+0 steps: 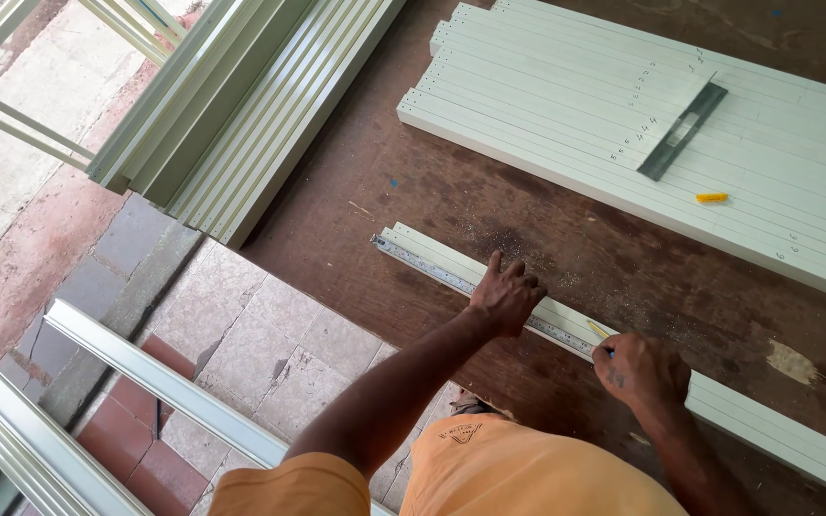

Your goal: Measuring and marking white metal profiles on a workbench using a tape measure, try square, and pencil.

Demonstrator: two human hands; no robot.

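A long pale-green metal profile (pixel 767 430) lies on the brown wooden workbench (pixel 413 191). A steel ruler (pixel 423 266) rests along the profile's near edge. My left hand (pixel 506 294) presses flat on the ruler and profile, fingers spread. My right hand (pixel 642 371) is closed around a pencil (pixel 598 331), its tip at the profile just beside the ruler. Fine sawdust lies on the bench beyond my left hand.
A stack of pale profiles (pixel 547 105) lies at the far side of the bench, with a metal square (pixel 683 131) and a small yellow piece (pixel 711 198) on it. More profiles (pixel 241 115) lean at the left. A loose profile (pixel 164 382) crosses the tiled floor below.
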